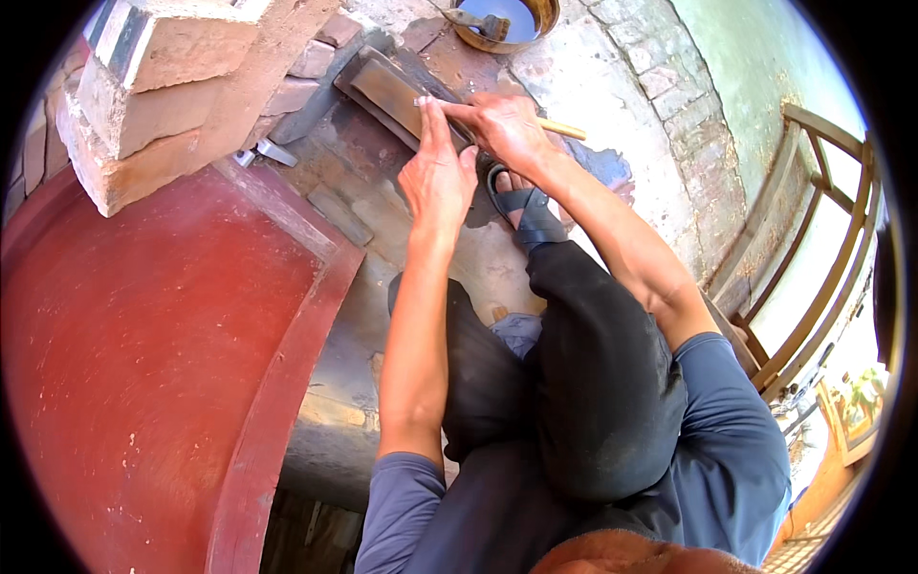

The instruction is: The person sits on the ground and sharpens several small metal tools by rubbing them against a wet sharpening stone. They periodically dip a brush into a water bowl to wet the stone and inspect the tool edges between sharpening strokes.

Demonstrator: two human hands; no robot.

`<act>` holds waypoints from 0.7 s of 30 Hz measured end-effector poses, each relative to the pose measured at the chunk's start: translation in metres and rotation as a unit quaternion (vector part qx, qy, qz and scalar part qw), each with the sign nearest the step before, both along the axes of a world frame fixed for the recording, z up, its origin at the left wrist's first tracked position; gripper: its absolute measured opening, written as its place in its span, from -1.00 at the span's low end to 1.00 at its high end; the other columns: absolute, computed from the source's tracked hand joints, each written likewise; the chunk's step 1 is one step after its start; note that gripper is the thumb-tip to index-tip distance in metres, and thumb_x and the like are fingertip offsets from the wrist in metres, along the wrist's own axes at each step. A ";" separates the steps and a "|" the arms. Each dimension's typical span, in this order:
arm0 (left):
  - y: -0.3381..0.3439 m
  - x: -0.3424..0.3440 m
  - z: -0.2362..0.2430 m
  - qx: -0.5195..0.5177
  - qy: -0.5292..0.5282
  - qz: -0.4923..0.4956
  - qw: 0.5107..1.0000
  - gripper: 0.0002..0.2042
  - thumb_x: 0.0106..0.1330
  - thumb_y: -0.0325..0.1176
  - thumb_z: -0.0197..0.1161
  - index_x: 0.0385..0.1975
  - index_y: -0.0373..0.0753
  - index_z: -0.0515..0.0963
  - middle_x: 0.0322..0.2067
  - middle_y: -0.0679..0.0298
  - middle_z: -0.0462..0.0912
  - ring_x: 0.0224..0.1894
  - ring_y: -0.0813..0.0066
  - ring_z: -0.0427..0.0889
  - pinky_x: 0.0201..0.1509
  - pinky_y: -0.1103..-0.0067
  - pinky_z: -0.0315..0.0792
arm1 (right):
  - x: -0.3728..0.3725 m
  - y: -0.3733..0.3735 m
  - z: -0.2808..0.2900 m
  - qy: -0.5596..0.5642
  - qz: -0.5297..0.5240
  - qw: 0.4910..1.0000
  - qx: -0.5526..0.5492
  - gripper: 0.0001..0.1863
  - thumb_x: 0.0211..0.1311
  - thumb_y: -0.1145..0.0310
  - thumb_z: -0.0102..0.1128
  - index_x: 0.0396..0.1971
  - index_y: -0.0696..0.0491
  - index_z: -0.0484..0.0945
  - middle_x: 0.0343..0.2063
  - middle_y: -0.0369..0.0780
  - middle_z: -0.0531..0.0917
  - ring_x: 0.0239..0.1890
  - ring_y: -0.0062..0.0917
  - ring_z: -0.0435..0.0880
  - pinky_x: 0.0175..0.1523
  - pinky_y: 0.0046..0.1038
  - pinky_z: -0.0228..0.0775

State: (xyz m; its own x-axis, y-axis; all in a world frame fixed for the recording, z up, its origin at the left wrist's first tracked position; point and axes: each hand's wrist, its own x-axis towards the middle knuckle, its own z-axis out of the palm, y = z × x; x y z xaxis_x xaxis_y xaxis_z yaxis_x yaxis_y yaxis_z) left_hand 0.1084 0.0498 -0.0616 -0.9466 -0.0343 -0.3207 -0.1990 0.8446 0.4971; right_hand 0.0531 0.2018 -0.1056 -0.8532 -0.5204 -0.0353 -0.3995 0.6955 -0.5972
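My right hand is closed round a tool with a pale wooden handle, which sticks out to the right. Its front end is mostly hidden by my fingers, so its kind does not show. My left hand has its fingers stretched out together, the tips pressing down at the tool's front end, with the thumb apart. Under the fingertips lies a long brown block with a flat top, like a sharpening stone, slanting across the wet ground. Just beyond my right hand's wrist is my sandalled foot.
A bowl of water with a brush across its rim stands at the far side. Brickwork rises at the far left, above a red panel. A wooden frame leans at the right.
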 end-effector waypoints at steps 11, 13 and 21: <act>0.000 0.013 0.000 0.009 -0.023 -0.014 1.000 -0.01 0.33 -0.21 0.45 0.65 -0.34 -0.03 0.51 -0.09 0.37 0.17 -0.16 0.71 0.14 0.16 0.63 | 0.016 0.003 -0.010 0.030 -0.002 0.999 0.027 -0.31 0.21 0.34 0.24 0.40 -0.34 0.59 -0.44 -0.15 0.66 -0.37 -0.16 0.74 -0.29 -0.15 0.58; -0.001 0.012 -0.001 0.006 -0.051 -0.019 0.998 0.02 0.32 -0.21 0.47 0.66 -0.33 -0.06 0.54 -0.07 0.33 0.18 -0.16 0.71 0.14 0.18 0.64 | 0.014 0.008 -0.007 0.013 0.006 1.000 0.005 -0.28 0.19 0.35 0.26 0.43 -0.36 0.57 -0.44 -0.18 0.64 -0.38 -0.18 0.75 -0.30 -0.16 0.59; 0.001 0.005 -0.003 0.020 0.015 -0.015 1.000 -0.07 0.33 -0.25 0.44 0.62 -0.34 0.05 0.49 -0.14 0.39 0.14 -0.14 0.72 0.15 0.14 0.63 | 0.008 0.003 -0.015 0.044 -0.026 0.999 0.000 -0.34 0.17 0.38 0.28 0.33 -0.31 0.63 -0.44 -0.18 0.66 -0.37 -0.16 0.72 -0.28 -0.14 0.52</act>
State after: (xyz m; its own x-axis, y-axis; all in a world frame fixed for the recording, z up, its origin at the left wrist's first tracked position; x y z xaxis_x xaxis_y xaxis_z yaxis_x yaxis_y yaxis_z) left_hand 0.1138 0.0511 -0.0650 -0.9561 0.0070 -0.2930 -0.1582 0.8293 0.5360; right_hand 0.0612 0.2052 -0.1209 -0.8792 -0.4745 0.0418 -0.4135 0.7166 -0.5618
